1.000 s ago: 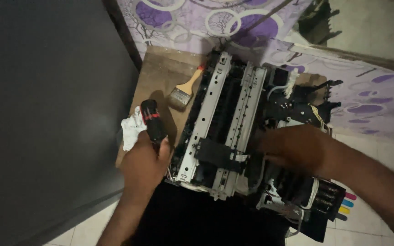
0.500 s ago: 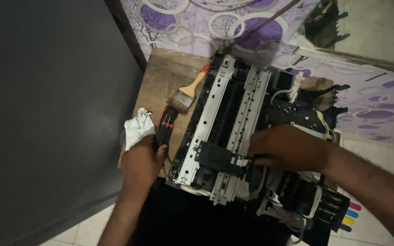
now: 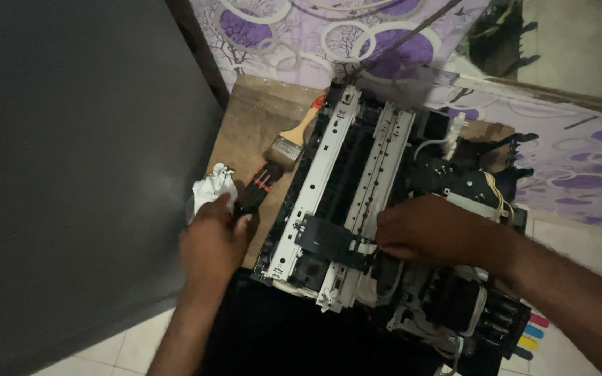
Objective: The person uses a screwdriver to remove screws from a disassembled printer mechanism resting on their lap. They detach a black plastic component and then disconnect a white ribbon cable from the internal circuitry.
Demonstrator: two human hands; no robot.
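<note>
Left hand (image 3: 212,240) closed round a black tool handle (image 3: 253,191) with red bands, low on the left of the wooden board (image 3: 249,129), fingers wrapped over the grip, knuckles up. Touching a crumpled white cloth (image 3: 212,188) just to the left of the handle, part of it under the thumb side. Dark wall (image 3: 71,174) filling the far left.

Further up the board, a paintbrush (image 3: 294,139) with a pale wooden handle and red tip, lying tilted, bristles down-left, just beside the tool's top end and near the printer frame (image 3: 329,188). Cannot tell whether brush and tool touch.

Centre: opened printer chassis, cover off, lying diagonally across the board. Long white metal rail (image 3: 315,181) on its left edge, a second pale rail (image 3: 384,167) to the right, dark trough between them. Black carriage (image 3: 329,240) sitting across the rails near the lower end.

Right hand (image 3: 430,230) palm down on the chassis just right of the carriage, fingers pressed together, tips pinching at a small pale piece at the carriage edge; exactly what is pinched too small to tell.

Right of that, black mechanism (image 3: 454,174) with white wires and a yellowish cable bundle (image 3: 499,195). Lower right, a row of ink tanks (image 3: 524,331) fixed to the printer side, coloured strips showing pink, blue, yellow; fill levels not visible.

Behind, purple patterned cloth (image 3: 329,35); pale floor tiles (image 3: 134,341) below
</note>
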